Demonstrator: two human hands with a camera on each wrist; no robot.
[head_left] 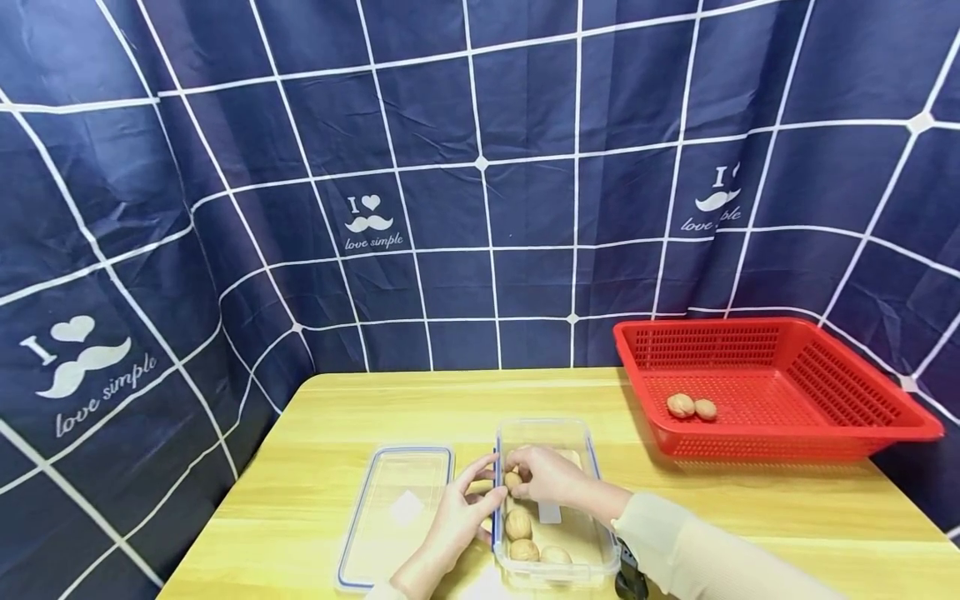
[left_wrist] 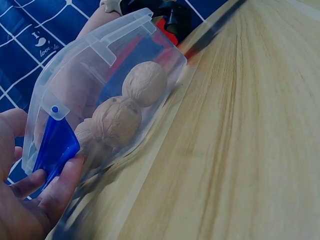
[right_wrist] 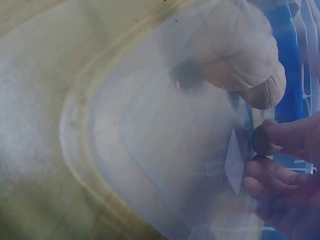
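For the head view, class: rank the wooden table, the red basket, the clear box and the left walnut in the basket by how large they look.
1. Wooden table
2. Red basket
3. Clear box
4. Left walnut in the basket

The right hand [right_wrist: 282,182] pinches a walnut [right_wrist: 264,141] near a white label [right_wrist: 234,162]; other walnuts [right_wrist: 235,45] show through the clear box [right_wrist: 107,135].

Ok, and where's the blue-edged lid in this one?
In the head view, the blue-edged lid lies on the wooden table, left of the clear box and next to the left hand.
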